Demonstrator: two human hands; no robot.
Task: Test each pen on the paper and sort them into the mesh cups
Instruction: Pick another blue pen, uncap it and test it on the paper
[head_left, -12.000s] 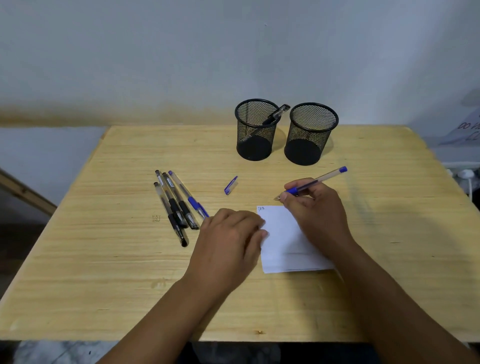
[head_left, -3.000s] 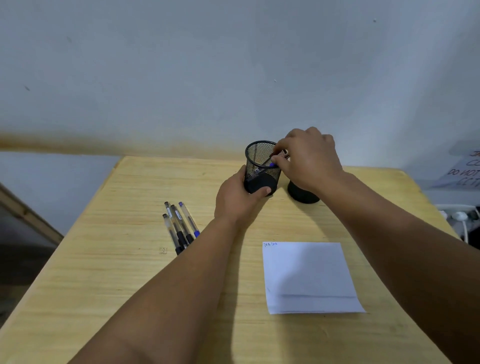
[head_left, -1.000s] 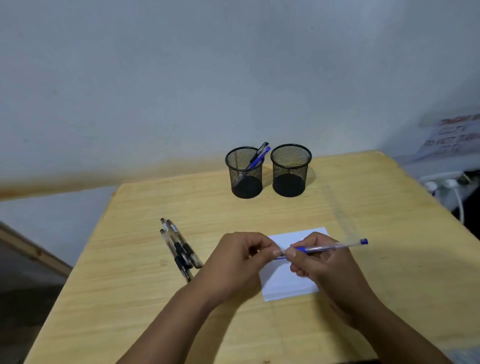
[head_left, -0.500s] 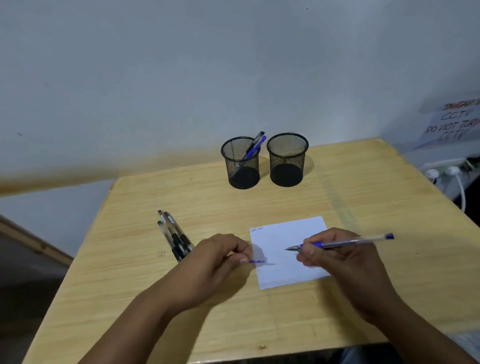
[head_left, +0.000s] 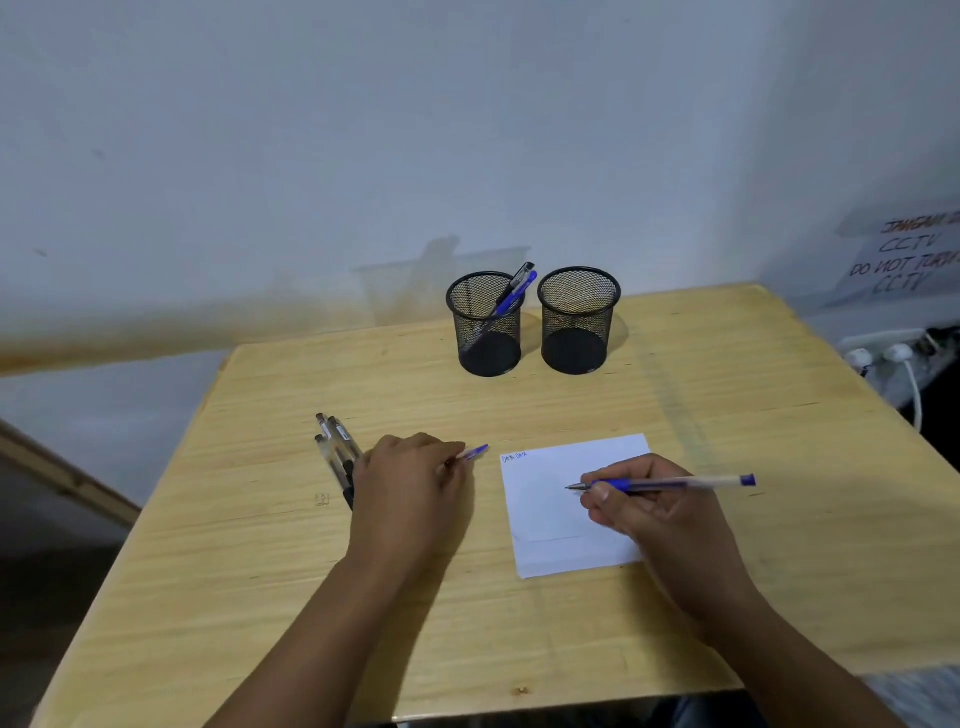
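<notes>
Pinching the blue pen (head_left: 670, 484) over the paper (head_left: 545, 499), right hand (head_left: 654, 514); left hand (head_left: 410, 483) grips its cap (head_left: 475, 453).

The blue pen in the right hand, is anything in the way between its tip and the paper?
Nothing visible. The right hand holds the blue pen with its bare tip over the paper, which is bare there. The cap is off, pinched in the left hand beside the paper.

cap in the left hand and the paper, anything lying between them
Nothing: in the head view only bare table lies between the cap, pinched in the left hand, and the paper.
</notes>
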